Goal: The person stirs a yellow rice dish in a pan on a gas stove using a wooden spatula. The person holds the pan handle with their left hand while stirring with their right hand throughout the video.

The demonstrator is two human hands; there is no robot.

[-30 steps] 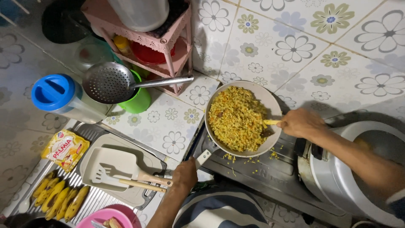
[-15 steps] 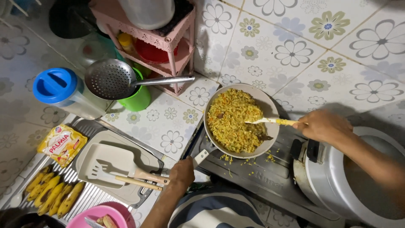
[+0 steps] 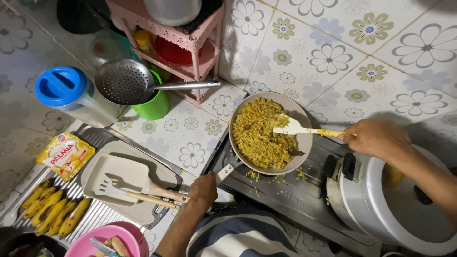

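Observation:
A grey frying pan (image 3: 304, 143) full of yellow fried rice (image 3: 259, 133) sits on a stove (image 3: 295, 195). My left hand (image 3: 203, 187) grips the pan's handle at its near end. My right hand (image 3: 376, 138) holds a pale spatula (image 3: 297, 128) by its yellow handle, the blade lying flat over the right side of the rice. Bits of rice are scattered on the stove top below the pan.
A rice cooker (image 3: 395, 200) stands at the right. A green cup (image 3: 152, 104) holds a metal skimmer (image 3: 124, 82). A blue-lidded jug (image 3: 66, 93), pink rack (image 3: 181, 43), tray with spatulas (image 3: 126, 178), bananas (image 3: 54, 212), yellow packet (image 3: 64, 154) and pink bowl (image 3: 107, 240) lie left.
My right hand has pulled back to the right and lifted the spatula out of the rice onto the pan's right side. The left hand keeps its hold on the handle.

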